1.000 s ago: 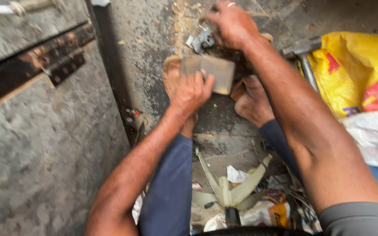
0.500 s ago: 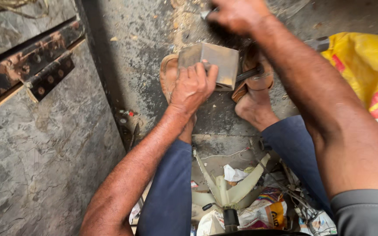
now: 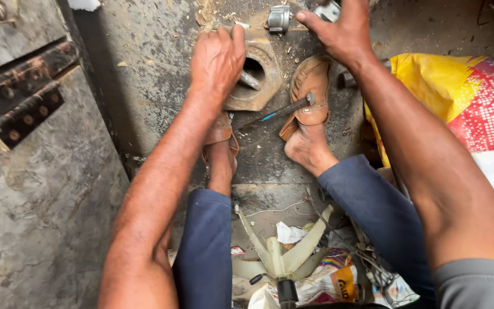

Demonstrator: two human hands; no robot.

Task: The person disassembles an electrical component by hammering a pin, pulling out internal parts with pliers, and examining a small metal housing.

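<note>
My left hand [image 3: 217, 62] rests on a rusty square metal block [image 3: 257, 77] with a round bore, gripping its upper left edge. A short metal pin lies inside the bore. My right hand [image 3: 342, 31] is at the top of the view, fingers closed around a small silvery metal part [image 3: 328, 10]. Another small silvery cylindrical part [image 3: 279, 18] lies on the floor just left of that hand. A thin tool with a blue-marked shaft [image 3: 275, 115] lies across the floor between my sandalled feet [image 3: 310, 94].
A dark metal door with rusty hinges [image 3: 21, 103] fills the left side. A yellow and red sack [image 3: 458, 103] lies at the right. Near my knees sit a pale plastic fan blade [image 3: 281, 252], paper scraps and wires. The floor is gritty concrete.
The view has tilted down. My left hand has turned the block so its round bore faces up. My right hand has moved up and right, still on the small metal part.
</note>
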